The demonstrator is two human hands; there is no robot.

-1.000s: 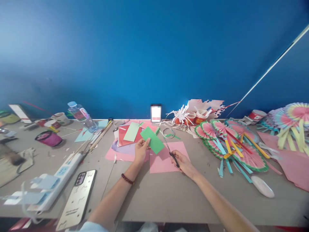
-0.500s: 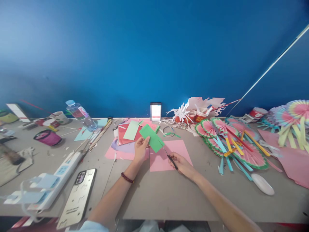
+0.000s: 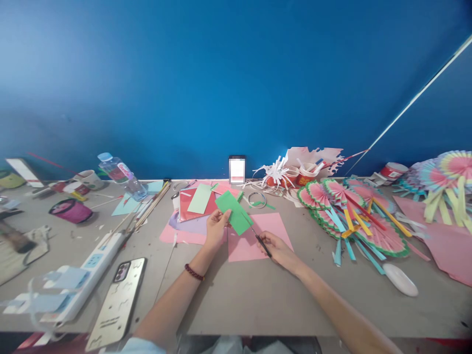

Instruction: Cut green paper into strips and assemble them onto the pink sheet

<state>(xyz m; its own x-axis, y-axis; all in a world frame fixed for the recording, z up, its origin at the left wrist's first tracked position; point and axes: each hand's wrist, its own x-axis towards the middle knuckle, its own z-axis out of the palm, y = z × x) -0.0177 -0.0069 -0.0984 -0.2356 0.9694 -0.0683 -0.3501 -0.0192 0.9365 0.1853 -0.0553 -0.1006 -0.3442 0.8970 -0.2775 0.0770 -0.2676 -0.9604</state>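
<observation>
We hold the green paper [image 3: 234, 213] just above the table [image 3: 258, 300], over the far-left corner of a pink sheet [image 3: 275, 227]. Its long axis runs diagonally, from far left to near right.

The left hand [image 3: 216, 227] is the nearer one. It touches the paper directly, with thumb and fingers pinched shut on the long near edge at about mid-length. The right hand [image 3: 279, 248] lies off the near-right end, apart from the paper, and is curled shut around the dark handles of the scissors [image 3: 260, 238]. The blades point up-left along the same diagonal, and their tips meet the paper's near-right short edge. We cannot tell how far the blades are parted.

The paper is a flat, plain green rectangle with no visible creases.
</observation>
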